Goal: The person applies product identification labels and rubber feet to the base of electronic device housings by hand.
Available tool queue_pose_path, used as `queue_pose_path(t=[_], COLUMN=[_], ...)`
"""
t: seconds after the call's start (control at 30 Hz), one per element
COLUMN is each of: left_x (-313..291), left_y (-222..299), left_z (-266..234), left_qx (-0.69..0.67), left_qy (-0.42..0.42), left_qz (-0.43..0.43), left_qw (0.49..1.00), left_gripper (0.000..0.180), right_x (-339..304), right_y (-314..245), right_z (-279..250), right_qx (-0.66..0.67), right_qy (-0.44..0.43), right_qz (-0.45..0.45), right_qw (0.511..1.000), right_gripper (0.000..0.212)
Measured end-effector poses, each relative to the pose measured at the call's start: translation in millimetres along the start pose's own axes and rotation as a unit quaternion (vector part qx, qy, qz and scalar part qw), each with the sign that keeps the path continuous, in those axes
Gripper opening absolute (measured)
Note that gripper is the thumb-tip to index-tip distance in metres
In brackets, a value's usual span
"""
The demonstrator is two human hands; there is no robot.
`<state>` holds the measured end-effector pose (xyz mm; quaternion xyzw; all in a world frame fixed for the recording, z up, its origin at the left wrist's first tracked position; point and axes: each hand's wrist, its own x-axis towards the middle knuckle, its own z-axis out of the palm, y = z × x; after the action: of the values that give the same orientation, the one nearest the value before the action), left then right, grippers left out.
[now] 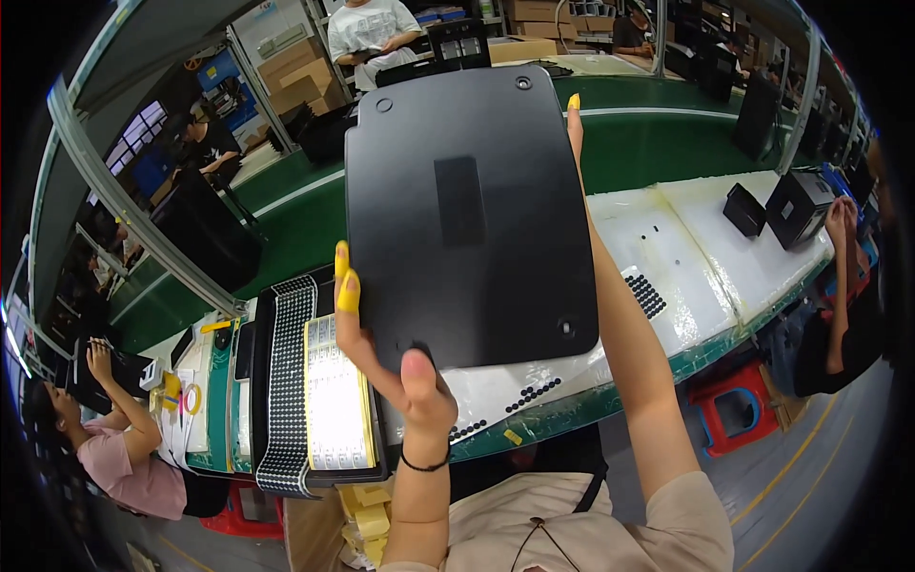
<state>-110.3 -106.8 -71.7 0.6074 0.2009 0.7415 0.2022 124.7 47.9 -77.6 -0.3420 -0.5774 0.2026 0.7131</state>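
Observation:
I hold up a large black plastic panel [519, 267] with rounded corners, a recessed dark rectangle in its middle and round fittings at some corners. My left hand [419, 396] grips its lower left corner, thumb on the face and yellow-covered fingers along the left edge. On the far side, my right hand [574, 133] supports the right edge; only one yellow-tipped finger and part of the hand show, the rest being hidden behind the panel. Several small black round pads [534, 394] lie on the white bench top [620, 367] below the panel.
Left of me, a stack of printed label sheets [335, 405] sits beside a sheet of dark dots [286, 381]. A green conveyor belt [658, 143] runs beyond the bench. Co-workers sit at left and right; black boxes [801, 210] and a red stool [739, 410] are at right.

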Motion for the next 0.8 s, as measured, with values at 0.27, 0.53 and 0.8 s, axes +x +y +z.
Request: queue_pose_path(t=[0.27, 0.53, 0.8], left_x=[-54.7, -74.8, -80.1], left_y=[11.2, 15.1, 19.7], left_z=[-37.2, -57.3, -43.1], left_qx=[0.108, 0.175, 0.206], left_qy=[-0.019, -0.075, -0.018], left_qz=[0.003, 0.029, 0.03], left_qw=[0.994, 0.981, 0.978], left_gripper=[0.078, 0.09, 0.093], right_x=[-36.9, -60.8, -72.9], right_y=[-44.6, -94.7, -153.5], right_z=[5.3, -38.4, -42.7], right_qx=[-0.102, -0.397, -0.322], right_qy=[0.056, 0.052, 0.192], right_qz=[-0.065, -0.068, -0.222], right_qw=[0.991, 0.914, 0.9], right_gripper=[0.091, 0.092, 0.064])
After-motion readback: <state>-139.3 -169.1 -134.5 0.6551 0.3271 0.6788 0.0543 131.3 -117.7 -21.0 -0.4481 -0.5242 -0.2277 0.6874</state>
